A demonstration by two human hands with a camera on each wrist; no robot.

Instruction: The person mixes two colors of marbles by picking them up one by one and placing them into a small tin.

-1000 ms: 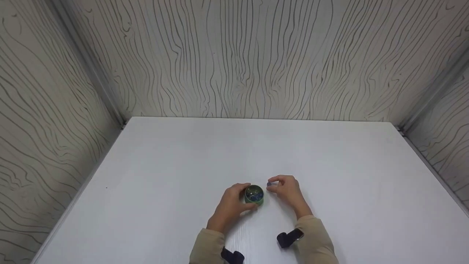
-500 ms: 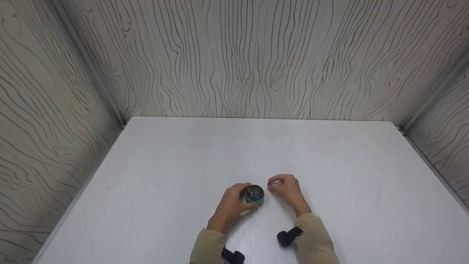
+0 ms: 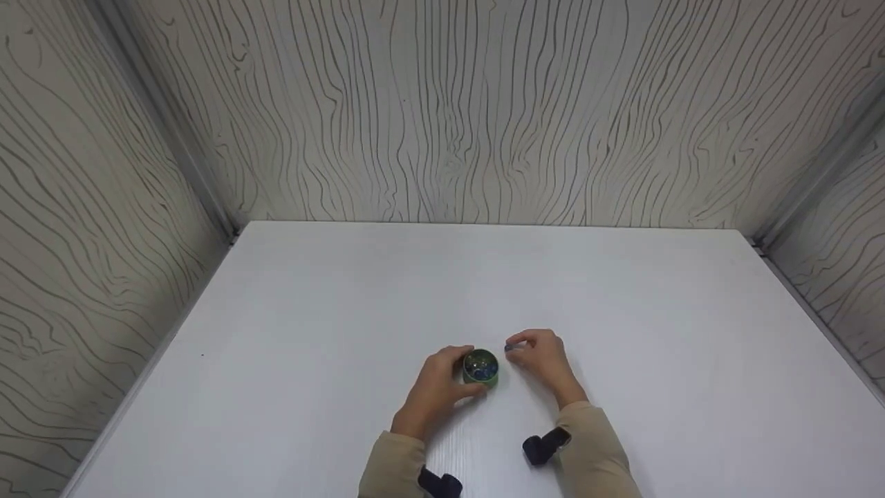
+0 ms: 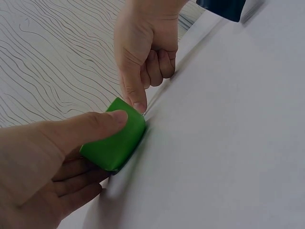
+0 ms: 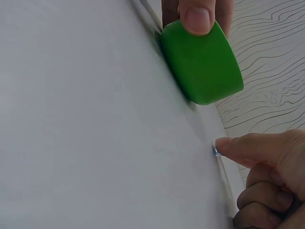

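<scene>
A small green cup stands on the white table, with several shiny dark-blue pieces inside it. My left hand grips the cup from its left side, the thumb on the near wall and the fingers around the far side. Just right of the cup, my right hand pinches a tiny shiny blue piece between thumb and forefinger, low over the table or touching it. That piece is mostly covered by the fingertips, so its exact kind is unclear. The other right fingers are curled in.
The white table reaches away on all sides of the hands. Behind it rises a panel with a wood-grain pattern, and similar panels flank it left and right. Dark cameras sit on both wrists.
</scene>
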